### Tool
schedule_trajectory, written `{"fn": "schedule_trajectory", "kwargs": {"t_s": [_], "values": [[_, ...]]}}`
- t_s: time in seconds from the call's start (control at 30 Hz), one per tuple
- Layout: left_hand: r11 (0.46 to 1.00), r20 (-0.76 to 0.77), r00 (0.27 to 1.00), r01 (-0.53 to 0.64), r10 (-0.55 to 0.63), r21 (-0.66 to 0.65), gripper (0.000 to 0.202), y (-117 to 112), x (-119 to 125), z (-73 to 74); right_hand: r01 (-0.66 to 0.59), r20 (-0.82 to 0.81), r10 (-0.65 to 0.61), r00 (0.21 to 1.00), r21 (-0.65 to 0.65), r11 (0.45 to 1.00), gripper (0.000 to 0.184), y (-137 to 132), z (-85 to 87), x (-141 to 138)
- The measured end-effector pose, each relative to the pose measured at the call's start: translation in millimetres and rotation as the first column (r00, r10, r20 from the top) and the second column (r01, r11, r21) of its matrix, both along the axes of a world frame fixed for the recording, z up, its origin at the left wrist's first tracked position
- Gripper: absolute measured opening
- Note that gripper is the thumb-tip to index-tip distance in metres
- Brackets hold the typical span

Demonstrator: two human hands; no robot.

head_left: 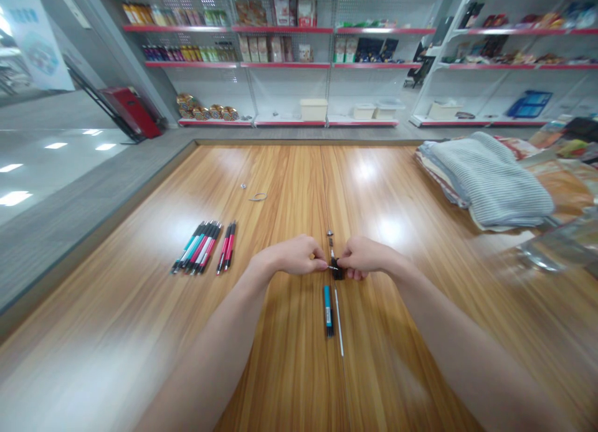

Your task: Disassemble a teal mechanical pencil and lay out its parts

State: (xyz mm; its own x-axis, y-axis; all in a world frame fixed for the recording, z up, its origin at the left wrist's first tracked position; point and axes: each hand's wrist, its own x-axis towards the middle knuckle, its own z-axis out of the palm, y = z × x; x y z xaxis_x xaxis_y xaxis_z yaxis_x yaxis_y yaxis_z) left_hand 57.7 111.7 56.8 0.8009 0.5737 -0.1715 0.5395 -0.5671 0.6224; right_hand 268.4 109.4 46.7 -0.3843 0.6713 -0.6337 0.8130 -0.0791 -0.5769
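My left hand and my right hand meet over the middle of the wooden table, fingers pinched together. Between them sits a small black pen part, gripped by my right hand. My left fingertips pinch something tiny against it, too small to name. Just below the hands lie a teal and black pen barrel and a thin white refill, side by side. A small metal piece lies just beyond the hands.
A row of several teal, red and black pens lies to the left. A small ring and a tiny part lie farther back. Folded cloths are stacked at the right. Shop shelves stand behind.
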Motion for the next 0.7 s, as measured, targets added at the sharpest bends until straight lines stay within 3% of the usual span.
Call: {"fn": "schedule_trajectory", "kwargs": {"t_s": [0.7], "values": [[0.999,-0.002,1.000,0.007,-0.007,-0.032,0.026,-1.3,1.9,0.6,-0.022,-0.018,0.021,1.000,-0.039,0.999,0.021,0.6,3.8,0.3]]}}
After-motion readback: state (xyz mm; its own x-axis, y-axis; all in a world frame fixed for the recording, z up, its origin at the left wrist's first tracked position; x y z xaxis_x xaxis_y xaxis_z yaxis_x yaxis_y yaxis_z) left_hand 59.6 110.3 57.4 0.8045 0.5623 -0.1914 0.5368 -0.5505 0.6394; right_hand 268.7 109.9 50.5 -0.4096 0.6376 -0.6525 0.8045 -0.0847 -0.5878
